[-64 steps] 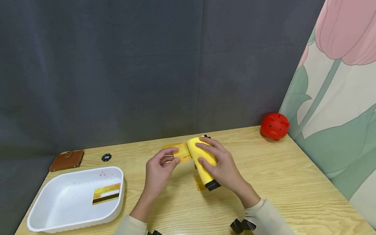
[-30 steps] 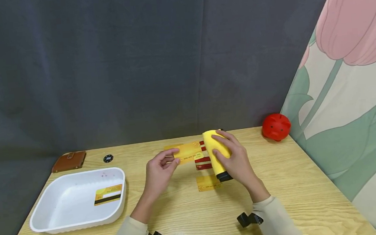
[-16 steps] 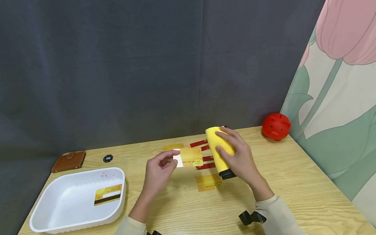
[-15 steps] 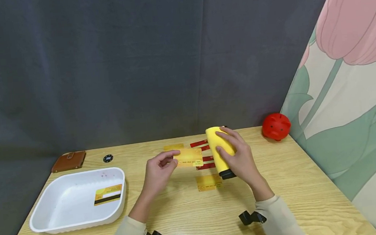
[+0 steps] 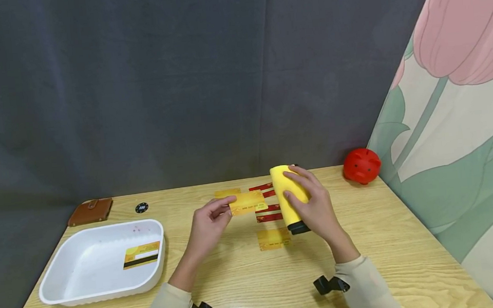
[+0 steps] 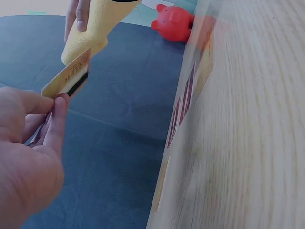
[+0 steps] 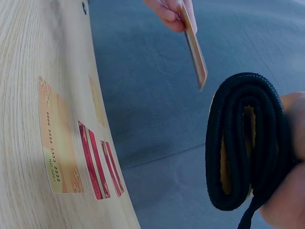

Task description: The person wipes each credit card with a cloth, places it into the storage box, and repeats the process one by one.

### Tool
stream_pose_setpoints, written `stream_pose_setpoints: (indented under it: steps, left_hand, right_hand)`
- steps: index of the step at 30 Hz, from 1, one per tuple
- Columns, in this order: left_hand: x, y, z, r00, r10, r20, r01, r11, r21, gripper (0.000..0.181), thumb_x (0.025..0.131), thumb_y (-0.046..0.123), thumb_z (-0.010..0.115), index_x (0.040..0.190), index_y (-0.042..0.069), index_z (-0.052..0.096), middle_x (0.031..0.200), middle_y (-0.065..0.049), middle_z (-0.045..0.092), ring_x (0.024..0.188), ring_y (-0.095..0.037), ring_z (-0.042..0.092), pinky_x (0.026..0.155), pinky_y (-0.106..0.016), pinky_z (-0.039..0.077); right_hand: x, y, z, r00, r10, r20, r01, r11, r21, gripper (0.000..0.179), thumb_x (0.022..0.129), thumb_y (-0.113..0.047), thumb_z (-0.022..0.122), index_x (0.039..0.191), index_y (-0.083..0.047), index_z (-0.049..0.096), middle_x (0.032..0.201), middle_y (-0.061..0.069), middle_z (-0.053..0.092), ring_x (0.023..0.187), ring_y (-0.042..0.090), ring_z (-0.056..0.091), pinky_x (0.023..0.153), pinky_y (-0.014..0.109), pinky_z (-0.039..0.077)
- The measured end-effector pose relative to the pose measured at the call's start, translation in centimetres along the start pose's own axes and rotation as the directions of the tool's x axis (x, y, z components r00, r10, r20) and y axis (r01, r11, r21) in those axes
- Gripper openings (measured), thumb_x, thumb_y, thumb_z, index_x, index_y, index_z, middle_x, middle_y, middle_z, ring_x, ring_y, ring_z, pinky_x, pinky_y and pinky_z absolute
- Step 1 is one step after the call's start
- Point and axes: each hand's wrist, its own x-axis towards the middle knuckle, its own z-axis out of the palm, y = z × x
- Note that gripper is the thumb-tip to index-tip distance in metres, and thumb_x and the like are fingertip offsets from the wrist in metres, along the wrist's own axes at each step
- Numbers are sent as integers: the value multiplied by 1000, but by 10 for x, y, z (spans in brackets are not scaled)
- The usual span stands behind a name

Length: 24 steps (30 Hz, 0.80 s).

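Note:
Between thumb and fingers my left hand (image 5: 209, 226) pinches a gold bank card (image 5: 249, 202) by its left end, raised off the table. In the left wrist view, the dark magnetic stripe on the card's back shows. My right hand (image 5: 314, 205) grips a rolled or folded yellow cloth (image 5: 284, 192) with black edging, just right of the card and apart from it. The right wrist view shows the cloth's layered black end (image 7: 245, 143). Below lie red-and-gold striped cards (image 5: 269, 217) and a gold card (image 5: 272, 239), partly overlapped by the cloth in the head view.
Another gold card (image 5: 227, 193) lies farther back. At left is a white plastic basin (image 5: 85, 273) with a bank card (image 5: 142, 255) inside. A brown wallet (image 5: 90, 211) and a black poker chip (image 5: 141, 207) lie behind it. A red piggy bank (image 5: 362, 166) stands back right.
The cloth has come off the gold card and moved right with my right hand, baring the card and the striped cards below. My left hand has tilted the card slightly and stays in place.

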Motion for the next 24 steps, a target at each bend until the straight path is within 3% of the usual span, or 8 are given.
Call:
stream_pose_setpoints:
  steps: [7,13,16,21,24]
  left_hand:
    - [1,-1,0,999,-16,-35,15,999,-38,21,98,7,70,116,12,78,112,-11,76,97,-18,77,86,-28,64]
    - [3,0,-1,995,-48,-89,37,992,-122,17,99,9,69,113,1,77,102,-21,78,83,-15,79,78,-29,65]
    - [3,2,-2,991,-74,-115,58,990,-131,17,99,10,70,109,-2,77,92,-22,77,73,-14,77,71,-30,66]
    - [3,4,-3,981,-90,-173,78,994,-77,17,96,18,76,101,2,80,75,-12,71,57,-10,63,53,-22,55]
    - [3,3,-4,973,-65,-223,62,998,-19,19,94,22,78,99,5,82,80,-9,71,60,-8,57,54,-19,48]
  right_hand:
    - [0,0,-1,1000,20,5,-20,1000,-13,44,91,-3,77,133,-12,70,149,7,58,139,30,55,100,4,40]
    - [0,0,-1,1000,28,14,-28,999,-20,44,91,-4,77,133,-12,70,149,7,58,140,30,54,101,3,39]
    - [0,0,0,999,31,14,-30,999,-21,44,91,-4,77,133,-12,70,149,7,58,139,30,54,101,3,40]
    - [0,0,0,999,31,16,-30,999,-21,44,91,-4,77,133,-12,70,149,7,59,139,30,55,101,3,40]
    - [0,0,0,999,33,20,-32,999,-21,44,91,-4,77,133,-12,70,149,8,58,138,31,55,100,3,40]
